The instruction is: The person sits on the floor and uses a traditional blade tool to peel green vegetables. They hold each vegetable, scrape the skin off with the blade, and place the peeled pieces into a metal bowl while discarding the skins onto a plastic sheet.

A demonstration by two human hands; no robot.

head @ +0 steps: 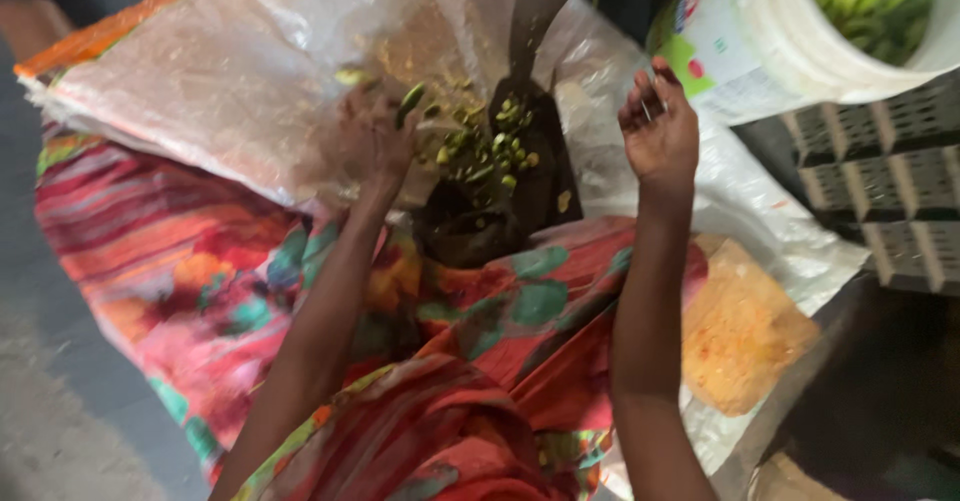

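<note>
1. Grey floor (70,401) lies left of the dark upright blade (535,21), which stands in the middle of the scene. A crinkled clear plastic sheet (220,81) is spread behind the blade and to its left.
2. Below the blade, a bright red, pink and green cloth (200,261) covers the seated person's lap.
3. The left hand (375,141) is just left of the blade. Its fingers are closed on a green pod (410,103) that sticks up toward the cutting edge, though blur hides how firmly it is held.
4. The right hand (658,126) is raised to the right of the blade, clear of it, with the palm spread wide and nothing in it.
5. Chopped green pieces (490,146) lie heaped at the foot of the blade.
6. A white bucket (790,51) of whole green pods stands well to the right of the blade, on dark crates (890,181). A yellow-orange mat (740,331) lies below and to the right.
7. Judging by the heap and the held pod, the step in hand looks like slicing pods against the blade.
8. Another cut calls for a steady pod, fingertips kept back from the edge, and the empty hand brought in to help.
</note>
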